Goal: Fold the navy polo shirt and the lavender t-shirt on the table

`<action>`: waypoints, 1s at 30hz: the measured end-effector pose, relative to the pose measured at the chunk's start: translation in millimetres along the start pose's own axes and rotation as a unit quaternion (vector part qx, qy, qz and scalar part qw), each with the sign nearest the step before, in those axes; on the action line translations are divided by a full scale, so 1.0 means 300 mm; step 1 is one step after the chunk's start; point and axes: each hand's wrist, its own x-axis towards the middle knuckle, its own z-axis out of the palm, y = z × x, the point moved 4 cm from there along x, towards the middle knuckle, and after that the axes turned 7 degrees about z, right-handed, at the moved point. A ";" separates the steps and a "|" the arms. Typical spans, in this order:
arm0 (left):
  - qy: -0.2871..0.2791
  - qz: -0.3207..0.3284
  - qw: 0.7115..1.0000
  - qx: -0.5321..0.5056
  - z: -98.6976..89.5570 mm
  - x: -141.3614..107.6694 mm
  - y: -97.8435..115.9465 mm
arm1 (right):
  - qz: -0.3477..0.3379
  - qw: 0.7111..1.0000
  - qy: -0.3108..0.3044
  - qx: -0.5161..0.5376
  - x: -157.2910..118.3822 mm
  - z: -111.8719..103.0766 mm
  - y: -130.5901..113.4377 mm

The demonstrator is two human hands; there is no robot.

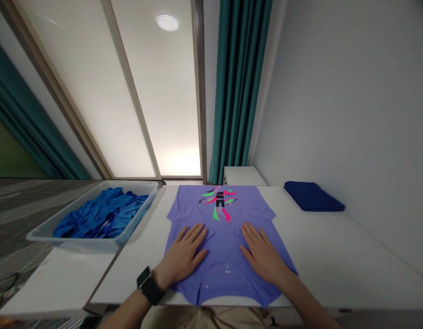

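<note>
A purple T-shirt [225,246] lies spread on the white table, its neckline toward me and its hem at the far side. Near the hem is a printed design in pink, green and black. My left hand [186,251] rests flat on the left part of the shirt, fingers extended; a black watch is on that wrist. On the right part, my right hand [261,251] also lies flat with its fingers stretched out. Neither hand grips the cloth. The sleeves are not seen spread outward at the shoulders.
A translucent plastic bin [118,242] with crumpled blue garments [102,214] stands at the left. At the back right of the white table [335,256] sits a folded navy cloth [312,196], close to the wall. Teal curtains [240,91] hang beyond the table's far edge.
</note>
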 end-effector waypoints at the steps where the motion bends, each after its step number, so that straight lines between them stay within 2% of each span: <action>1: -0.003 0.000 1.000 -0.004 0.001 0.017 0.017 | 0.003 1.000 -0.002 0.000 0.003 0.000 -0.021; 7: -0.031 0.012 0.999 -0.019 0.040 0.070 0.082 | 0.032 0.999 -0.038 0.004 0.021 0.013 -0.089; 27: -0.024 0.011 0.999 -0.030 0.051 0.060 0.085 | 0.038 0.998 -0.039 0.007 0.010 0.006 -0.095; 30: -0.021 0.004 0.999 -0.044 0.043 0.064 0.068 | 0.034 0.998 -0.055 0.012 0.014 0.001 -0.086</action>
